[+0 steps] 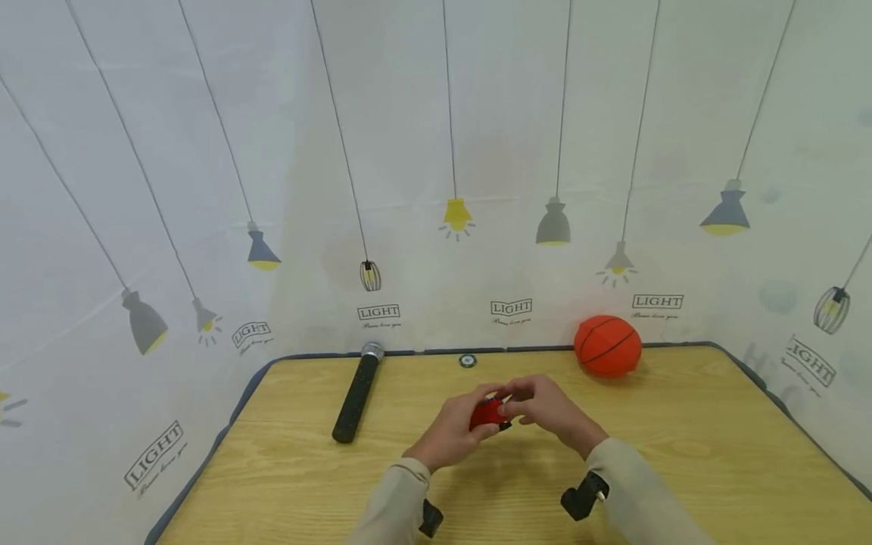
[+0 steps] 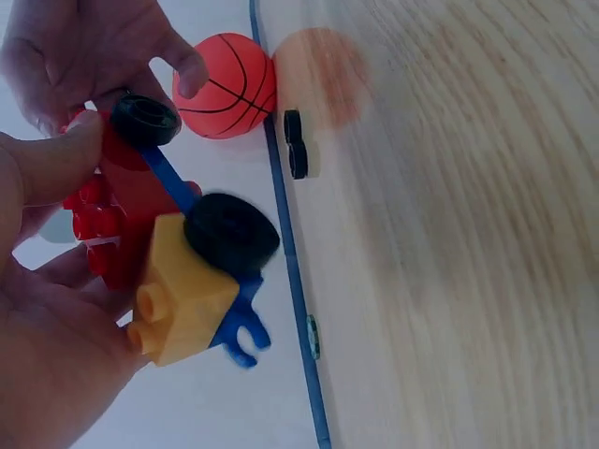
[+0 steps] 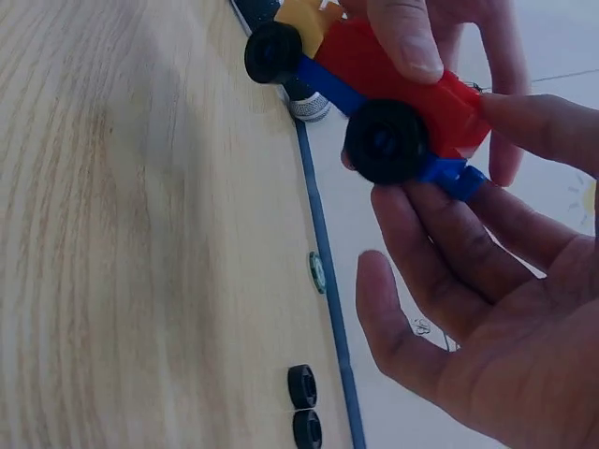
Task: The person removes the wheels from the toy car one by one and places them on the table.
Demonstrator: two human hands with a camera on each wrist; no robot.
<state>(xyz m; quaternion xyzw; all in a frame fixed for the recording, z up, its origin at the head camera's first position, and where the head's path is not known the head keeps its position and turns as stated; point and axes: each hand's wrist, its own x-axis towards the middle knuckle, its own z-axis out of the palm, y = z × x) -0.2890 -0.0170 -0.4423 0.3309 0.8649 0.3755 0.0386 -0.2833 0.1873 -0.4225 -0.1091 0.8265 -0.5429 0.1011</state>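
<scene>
A toy car of building blocks is held up over the table. It has a red body, a yellow studded block at one end, a blue chassis and black wheels. My left hand grips it, with the thumb across the red body. At the other end my right hand holds the car between thumb and fingers. In the right wrist view, the right thumb touches the red block's end while fingertips reach the chassis from below; the little finger stands apart. Hands cover most of the car in the head view.
A microphone lies on the left of the wooden table. Near the back edge are a small round disc and two loose black wheels. A red ball with basketball lines sits at the back right, by the printed curtain.
</scene>
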